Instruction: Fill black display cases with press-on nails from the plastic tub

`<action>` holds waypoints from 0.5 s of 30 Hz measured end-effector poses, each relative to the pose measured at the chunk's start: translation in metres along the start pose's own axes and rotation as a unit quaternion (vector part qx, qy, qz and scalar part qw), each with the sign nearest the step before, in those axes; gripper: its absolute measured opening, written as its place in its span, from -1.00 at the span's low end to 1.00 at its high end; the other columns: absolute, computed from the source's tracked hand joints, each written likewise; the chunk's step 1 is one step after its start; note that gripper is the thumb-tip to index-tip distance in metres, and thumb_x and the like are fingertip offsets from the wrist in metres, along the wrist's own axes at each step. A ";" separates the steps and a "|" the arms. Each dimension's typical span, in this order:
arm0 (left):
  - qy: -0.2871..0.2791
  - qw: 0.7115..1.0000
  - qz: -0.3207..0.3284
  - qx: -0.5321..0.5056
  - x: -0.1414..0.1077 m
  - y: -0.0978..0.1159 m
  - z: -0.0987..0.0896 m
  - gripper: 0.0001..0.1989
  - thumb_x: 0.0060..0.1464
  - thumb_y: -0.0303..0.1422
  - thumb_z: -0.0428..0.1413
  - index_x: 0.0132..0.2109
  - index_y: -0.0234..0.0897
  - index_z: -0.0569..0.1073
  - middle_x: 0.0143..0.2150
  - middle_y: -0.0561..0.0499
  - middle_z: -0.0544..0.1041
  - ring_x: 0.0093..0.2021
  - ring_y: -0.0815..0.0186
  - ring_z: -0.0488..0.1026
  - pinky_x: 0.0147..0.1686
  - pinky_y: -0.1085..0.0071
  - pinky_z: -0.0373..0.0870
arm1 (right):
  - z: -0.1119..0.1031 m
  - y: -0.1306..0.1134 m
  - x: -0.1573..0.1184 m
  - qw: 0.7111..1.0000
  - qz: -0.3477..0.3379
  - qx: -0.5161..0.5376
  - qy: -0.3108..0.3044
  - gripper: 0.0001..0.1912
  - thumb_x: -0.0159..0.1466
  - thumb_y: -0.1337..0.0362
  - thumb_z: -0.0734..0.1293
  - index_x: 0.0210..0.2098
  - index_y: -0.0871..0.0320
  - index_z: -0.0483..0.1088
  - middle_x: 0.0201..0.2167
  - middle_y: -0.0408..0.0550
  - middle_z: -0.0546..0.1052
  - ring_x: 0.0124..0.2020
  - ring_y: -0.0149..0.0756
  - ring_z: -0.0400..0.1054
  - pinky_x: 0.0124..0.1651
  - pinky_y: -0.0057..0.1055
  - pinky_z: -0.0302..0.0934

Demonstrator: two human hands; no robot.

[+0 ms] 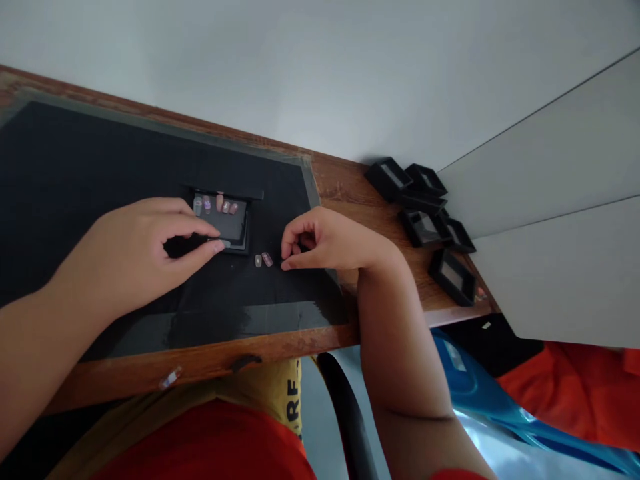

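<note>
A small black box (241, 250) lies open on the black mat, its flap raised along the far side. Several press-on nails (226, 207) in pink, purple and clear tones are lined up on its grey insert. My left hand (150, 243) has thumb and index finger closed at the box's near left corner, where a pale sliver shows beside the thumb tip. To the right of the box, two loose press-on nails (267, 259) rest on the mat. Close to them is my right hand (325, 240), fingers curled with thumb and index nearly together; anything between them is too dark to make out.
The black mat (100, 153) is taped to a wooden table (345, 183) against a white wall. Several black box parts (453, 275) are heaped at the right end. A clear scrap (171, 378) is on the front edge. A blue chair (455, 363) stands at the right.
</note>
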State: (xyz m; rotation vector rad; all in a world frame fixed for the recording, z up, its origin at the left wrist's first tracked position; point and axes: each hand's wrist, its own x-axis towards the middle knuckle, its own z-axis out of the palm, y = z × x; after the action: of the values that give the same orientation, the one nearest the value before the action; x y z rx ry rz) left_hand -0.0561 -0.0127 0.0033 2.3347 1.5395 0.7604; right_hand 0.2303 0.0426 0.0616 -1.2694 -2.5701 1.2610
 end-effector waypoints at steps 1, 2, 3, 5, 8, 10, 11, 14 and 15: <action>-0.004 1.000 -0.001 -0.003 0.000 0.000 0.000 -0.67 0.30 -0.03 0.06 -0.14 0.01 0.68 -0.15 0.03 0.63 -0.14 0.12 0.56 -0.18 0.23 0.37 | 0.000 0.000 0.000 1.000 -0.005 0.001 0.001 -0.89 0.15 0.28 0.53 -0.40 0.22 0.63 -0.55 -0.23 0.47 -0.51 -0.50 0.18 -0.41 -0.46 -0.03; -0.008 1.000 -0.002 -0.006 0.000 0.000 0.000 -0.67 0.30 -0.03 0.06 -0.16 0.01 0.68 -0.15 0.03 0.63 -0.15 0.12 0.57 -0.19 0.24 0.38 | 0.000 -0.001 0.000 1.000 -0.013 0.005 0.004 -0.90 0.15 0.29 0.53 -0.40 0.22 0.63 -0.55 -0.23 0.48 -0.51 -0.51 0.18 -0.41 -0.46 -0.03; -0.011 1.000 -0.003 -0.007 0.001 0.000 0.000 -0.67 0.30 -0.03 0.06 -0.17 0.02 0.68 -0.15 0.03 0.64 -0.15 0.12 0.57 -0.19 0.23 0.38 | 0.001 0.000 0.001 1.000 -0.021 0.013 0.010 -0.90 0.15 0.30 0.53 -0.40 0.22 0.64 -0.54 -0.22 0.50 -0.51 -0.51 0.18 -0.41 -0.47 -0.02; -0.010 1.000 0.004 -0.007 0.000 -0.001 0.000 -0.67 0.31 -0.04 0.05 -0.18 0.02 0.68 -0.15 0.02 0.65 -0.13 0.11 0.57 -0.18 0.22 0.40 | 0.003 0.000 0.002 0.998 -0.037 0.038 0.028 -0.89 0.15 0.30 0.54 -0.39 0.24 0.64 -0.53 -0.20 0.53 -0.52 -0.52 0.19 -0.43 -0.48 -0.01; -0.009 1.000 0.022 -0.002 0.000 -0.001 0.002 -0.67 0.32 -0.02 0.07 -0.16 0.00 0.68 -0.12 0.00 0.65 -0.08 0.08 0.57 -0.14 0.21 0.41 | 0.007 0.002 0.006 0.994 -0.053 0.073 0.061 -0.87 0.15 0.29 0.55 -0.40 0.26 0.63 -0.54 -0.19 0.54 -0.54 -0.53 0.19 -0.46 -0.49 -0.01; -0.007 0.999 0.032 0.005 0.000 -0.001 0.005 -0.67 0.32 -0.03 0.07 -0.14 -0.03 0.67 -0.11 -0.01 0.65 -0.06 0.08 0.56 -0.10 0.20 0.41 | 0.010 0.003 0.008 0.991 -0.063 0.085 0.077 -0.87 0.15 0.30 0.55 -0.42 0.26 0.62 -0.54 -0.18 0.55 -0.55 -0.53 0.21 -0.46 -0.51 0.02; -0.008 0.999 0.034 0.009 0.000 -0.001 0.006 -0.67 0.33 -0.04 0.07 -0.12 -0.04 0.67 -0.10 -0.02 0.65 -0.05 0.08 0.56 -0.07 0.19 0.41 | 0.011 0.003 0.009 0.990 -0.069 0.089 0.082 -0.87 0.15 0.31 0.55 -0.43 0.26 0.62 -0.53 -0.17 0.57 -0.54 -0.53 0.23 -0.45 -0.51 0.04; -0.014 0.999 0.041 0.012 0.001 -0.001 0.008 -0.67 0.34 -0.06 0.06 -0.09 -0.07 0.67 -0.05 -0.04 0.64 -0.02 0.07 0.55 -0.03 0.17 0.42 | 0.016 0.001 0.011 0.987 -0.090 0.101 0.089 -0.90 0.16 0.34 0.54 -0.44 0.25 0.60 -0.50 -0.13 0.60 -0.52 -0.52 0.30 -0.42 -0.53 0.11; -0.014 0.999 0.042 0.009 0.002 -0.001 0.008 -0.67 0.34 -0.07 0.06 -0.09 -0.06 0.68 -0.05 -0.04 0.64 -0.02 0.07 0.55 -0.02 0.16 0.43 | 0.018 0.001 0.012 0.985 -0.095 0.107 0.093 -0.90 0.17 0.35 0.53 -0.44 0.25 0.60 -0.50 -0.12 0.61 -0.52 -0.51 0.32 -0.42 -0.53 0.13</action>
State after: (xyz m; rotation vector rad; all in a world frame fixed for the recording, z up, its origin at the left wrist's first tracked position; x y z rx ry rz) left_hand -0.0519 -0.0098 -0.0036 2.4267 1.4495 0.7318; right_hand 0.2165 0.0390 0.0450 -1.0220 -2.2935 1.2733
